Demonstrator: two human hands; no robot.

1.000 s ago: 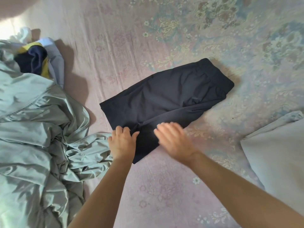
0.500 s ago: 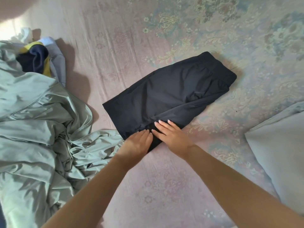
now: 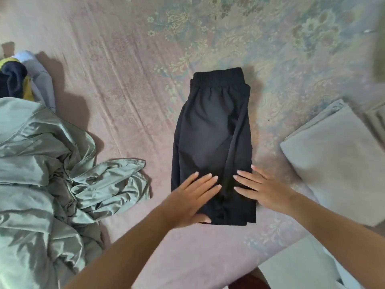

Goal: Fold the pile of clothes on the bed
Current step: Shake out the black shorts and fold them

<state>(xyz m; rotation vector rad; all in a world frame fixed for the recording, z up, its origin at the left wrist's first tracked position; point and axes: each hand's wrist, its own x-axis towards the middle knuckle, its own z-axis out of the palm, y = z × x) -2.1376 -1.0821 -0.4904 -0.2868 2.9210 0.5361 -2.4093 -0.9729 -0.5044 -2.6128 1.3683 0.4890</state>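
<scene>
Black shorts (image 3: 210, 130), folded in half lengthwise, lie on the bed with the elastic waistband at the far end. My left hand (image 3: 191, 197) lies flat on the near left part of the shorts, fingers straight. My right hand (image 3: 262, 188) presses flat on the near right part, fingers spread. Both hands are at the hem end. A crumpled pile of green satin cloth (image 3: 45, 174) lies to the left of the shorts.
The bed has a pink and blue floral sheet (image 3: 125, 69). Dark blue, yellow and grey clothes (image 3: 23, 80) sit at the far left. A folded grey cloth (image 3: 337, 163) lies to the right, another pale folded piece (image 3: 295, 268) at the near right.
The shorts have turned from lying diagonally to pointing straight away from me. Both hands have spread apart and now lie flat on the hem end.
</scene>
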